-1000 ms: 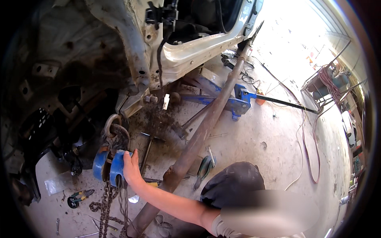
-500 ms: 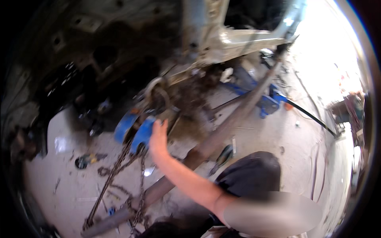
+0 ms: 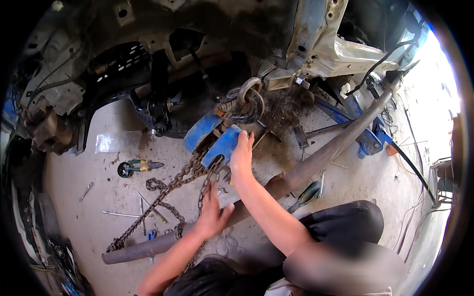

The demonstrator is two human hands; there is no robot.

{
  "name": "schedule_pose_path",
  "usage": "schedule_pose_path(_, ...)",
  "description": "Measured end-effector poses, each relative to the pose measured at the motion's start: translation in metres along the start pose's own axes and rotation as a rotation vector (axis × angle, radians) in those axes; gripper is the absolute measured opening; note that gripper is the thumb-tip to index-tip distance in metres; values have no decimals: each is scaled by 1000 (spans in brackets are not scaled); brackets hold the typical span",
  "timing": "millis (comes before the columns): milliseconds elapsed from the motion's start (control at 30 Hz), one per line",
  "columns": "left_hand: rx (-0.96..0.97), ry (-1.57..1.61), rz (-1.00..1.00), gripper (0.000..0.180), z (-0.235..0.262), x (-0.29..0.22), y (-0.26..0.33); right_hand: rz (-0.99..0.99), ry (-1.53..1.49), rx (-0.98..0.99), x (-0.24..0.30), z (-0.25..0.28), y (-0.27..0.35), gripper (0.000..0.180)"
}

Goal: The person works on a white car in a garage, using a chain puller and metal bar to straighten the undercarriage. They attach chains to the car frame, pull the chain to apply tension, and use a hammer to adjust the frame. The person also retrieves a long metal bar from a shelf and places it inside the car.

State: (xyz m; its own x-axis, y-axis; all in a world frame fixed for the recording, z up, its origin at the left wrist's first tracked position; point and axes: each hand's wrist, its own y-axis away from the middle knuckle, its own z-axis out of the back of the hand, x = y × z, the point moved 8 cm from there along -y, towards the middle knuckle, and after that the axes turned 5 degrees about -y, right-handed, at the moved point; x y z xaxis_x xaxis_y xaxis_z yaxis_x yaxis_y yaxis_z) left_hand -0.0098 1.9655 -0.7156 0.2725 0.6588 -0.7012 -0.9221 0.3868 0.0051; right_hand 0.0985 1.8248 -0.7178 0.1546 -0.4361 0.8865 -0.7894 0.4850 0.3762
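Note:
A blue chain hoist [image 3: 223, 144] hangs tilted below a car body, its thick rusty hook [image 3: 251, 89] near the metal frame. My right hand [image 3: 242, 155] rests against the right side of its housing, fingers stretched along the edge; its thumb is hidden. Lower down, my left hand [image 3: 213, 212] is open, fingers extended and thumb apart, beside a hanging length of chain [image 3: 202, 193]. Whether the fingertips touch the chain I cannot tell. A second rusty chain run [image 3: 153, 204] slants from the hoist to the near left end of a long brown pipe [image 3: 308, 170], which passes beneath my forearms.
Pliers [image 3: 148, 166], a small wrench [image 3: 87, 191], thin rods and a clear plastic bag [image 3: 117, 141] lie on the left floor. A hammer [image 3: 302, 137] lies beyond the pipe. Dark-green-handled pliers [image 3: 305, 196] lie beside my knee [image 3: 345, 219]. Blue jack-like metalwork [image 3: 368, 140] stands at right.
My left hand has come into view beside the chain. My right hand is still against the hoist. The view has shifted, so the hoist appears farther right, and it is sharper.

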Motion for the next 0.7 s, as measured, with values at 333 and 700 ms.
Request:
schedule_pose_path(333,247,520,574,30,39,25,40,-74,-124,-50,-1,4,8,71)
schedule_pose_path(700,-525,739,1309,32,192,157,522,-125,-254,-31,-2,-5,8,71)
